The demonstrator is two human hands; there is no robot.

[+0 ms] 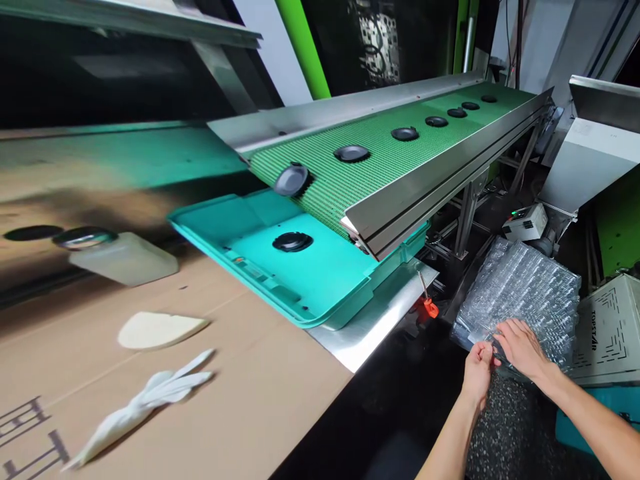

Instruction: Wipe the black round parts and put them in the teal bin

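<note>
At lower right, both hands are at the near-left edge of a stack of clear plastic trays (530, 293), which appears to be covered with clear plastic film (467, 327). My left hand (479, 373) is closed in a pinch on the film at that edge. Right beside it, my right hand (523, 348) has its fingers curled over the same edge, closed on the film. The exact fingertip contact is partly hidden.
A green conveyor belt (380, 167) carries several round black parts (353, 154) toward a teal bin (330, 267), where another lies. A white glove (145, 403) and a pale pad (160, 330) rest on the cardboard-covered table (240, 413). A white machine box (607, 333) stands right.
</note>
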